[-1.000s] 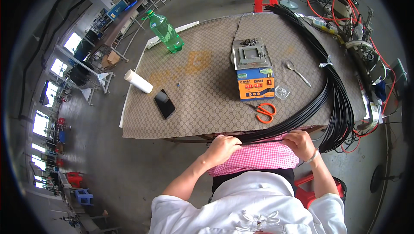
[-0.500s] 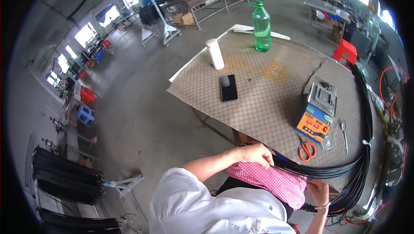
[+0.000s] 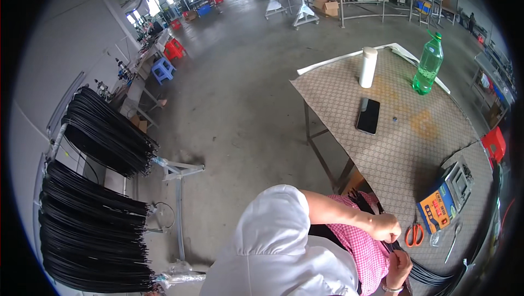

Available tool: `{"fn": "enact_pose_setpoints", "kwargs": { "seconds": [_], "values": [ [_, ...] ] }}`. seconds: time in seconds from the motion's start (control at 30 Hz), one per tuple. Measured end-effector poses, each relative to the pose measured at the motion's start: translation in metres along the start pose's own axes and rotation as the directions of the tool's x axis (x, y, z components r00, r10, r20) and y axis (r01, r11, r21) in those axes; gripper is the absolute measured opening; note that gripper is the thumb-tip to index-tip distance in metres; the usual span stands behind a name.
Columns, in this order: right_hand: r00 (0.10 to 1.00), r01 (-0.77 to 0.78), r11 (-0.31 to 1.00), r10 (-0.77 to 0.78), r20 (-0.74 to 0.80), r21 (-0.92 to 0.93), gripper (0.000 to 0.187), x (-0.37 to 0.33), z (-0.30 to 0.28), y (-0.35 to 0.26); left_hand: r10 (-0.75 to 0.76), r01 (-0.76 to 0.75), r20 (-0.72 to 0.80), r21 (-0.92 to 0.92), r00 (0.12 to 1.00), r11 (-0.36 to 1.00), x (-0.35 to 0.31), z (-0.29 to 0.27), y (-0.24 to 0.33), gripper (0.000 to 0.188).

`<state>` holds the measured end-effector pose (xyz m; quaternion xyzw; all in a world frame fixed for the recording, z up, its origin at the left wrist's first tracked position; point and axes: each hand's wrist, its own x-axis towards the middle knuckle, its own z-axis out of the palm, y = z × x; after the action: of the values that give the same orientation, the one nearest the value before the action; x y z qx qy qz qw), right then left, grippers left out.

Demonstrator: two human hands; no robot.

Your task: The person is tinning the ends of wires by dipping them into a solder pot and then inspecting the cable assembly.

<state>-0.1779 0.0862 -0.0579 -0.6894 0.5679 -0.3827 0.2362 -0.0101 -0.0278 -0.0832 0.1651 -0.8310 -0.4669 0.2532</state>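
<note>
The cable bundle (image 3: pixel 428 275) is black, like the hanging coils (image 3: pixel 98 230); the apron (image 3: pixel 376 266) is checked in pink and white; the shirt (image 3: pixel 275 230) is plain white; the table cover (image 3: pixel 355 132) is brownish beige with a repeating lattice pattern and yellowish-orange stains; the device (image 3: pixel 435 207) is orange and blue under a silvery grey top; the scissors (image 3: pixel 421 235) have orange handles; the bottle (image 3: pixel 428 67) is translucent green; the cylinder (image 3: pixel 368 69) is white; the phone (image 3: pixel 368 116) is black.

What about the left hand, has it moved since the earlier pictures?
Yes. The left hand has moved right along the near edge of the table, closer to the orange-handled scissors lying on it.
</note>
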Motion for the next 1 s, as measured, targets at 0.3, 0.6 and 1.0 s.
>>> {"fn": "enact_pose_setpoints", "kwargs": {
  "seconds": [0.3, 0.6, 1.0],
  "values": [
    [0.949, -0.275, 0.879, 0.314, -0.038, 0.390, 0.007, 0.004, -0.003, 0.009, -0.121, 0.080, -0.144, -0.260, 0.982, 0.962, 0.018, 0.000, 0.000, 0.014],
    [0.814, -0.378, 0.248, 0.549, 0.192, 0.892, 0.013, 0.020, -0.021, -0.012, -0.443, 0.221, 0.008, -0.875, 0.896, 0.431, 0.031, -0.005, 0.038, 0.018],
    [0.832, -0.381, 0.428, 0.545, 0.102, 0.820, 0.015, 0.008, -0.016, -0.006, -0.433, 0.215, -0.078, -0.781, 0.898, 0.586, 0.035, -0.006, 0.047, 0.013]
  ]
}}
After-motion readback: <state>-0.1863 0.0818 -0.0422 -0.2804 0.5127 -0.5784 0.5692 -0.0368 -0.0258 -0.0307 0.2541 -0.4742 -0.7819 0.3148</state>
